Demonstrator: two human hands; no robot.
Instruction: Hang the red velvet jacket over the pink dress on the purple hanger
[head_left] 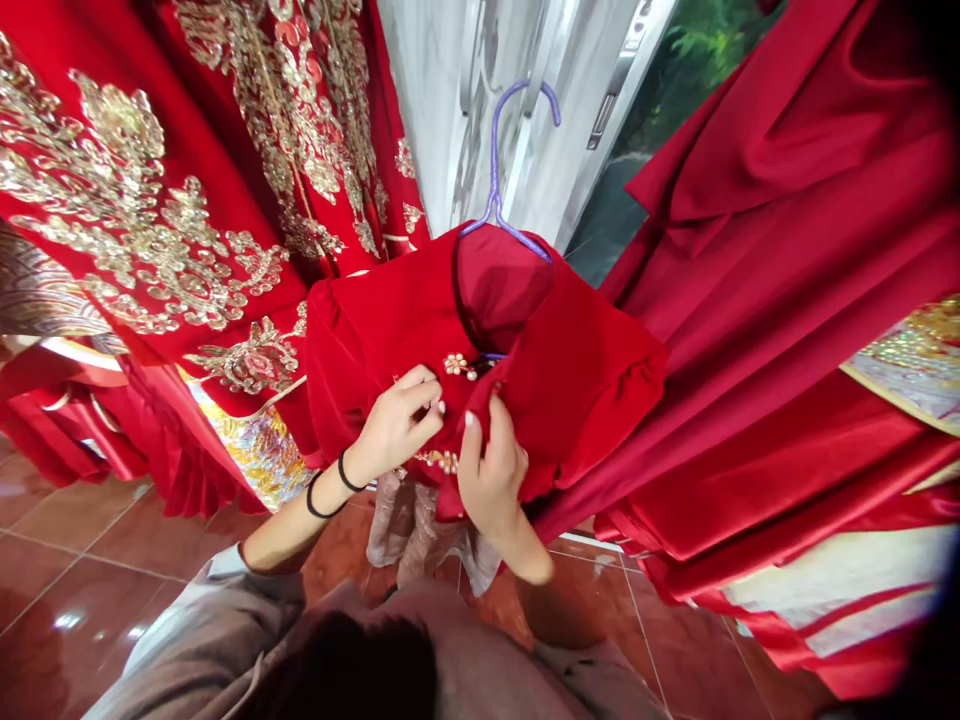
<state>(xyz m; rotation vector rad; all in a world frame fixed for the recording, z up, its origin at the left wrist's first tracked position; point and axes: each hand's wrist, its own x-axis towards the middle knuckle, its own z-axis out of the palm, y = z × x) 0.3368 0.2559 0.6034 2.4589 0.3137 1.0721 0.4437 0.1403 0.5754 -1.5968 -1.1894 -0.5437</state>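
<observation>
A red velvet garment (pixel 397 305) with a front opening hangs on a purple hanger (pixel 493 165), its neckline spread and the lining showing. My left hand (pixel 401 422) is closed at the left side of the opening, fingertips pinched on the cloth just below a gold flower-shaped button (pixel 454 364). Opposite it, my right hand (pixel 491 465) pinches the loose edge of the right front panel between thumb and fingers. Another flower-shaped button (pixel 447 461) shows lower down between the hands. Any small fastener inside the fingertips is hidden.
On the left hang red gowns (pixel 247 250) with gold sequin embroidery. Dark red drapes of cloth (pixel 750 250) fill the right side. Behind the hanger stands a grey-white door panel (pixel 427 80). Reddish floor tiles (pixel 112 560) lie below.
</observation>
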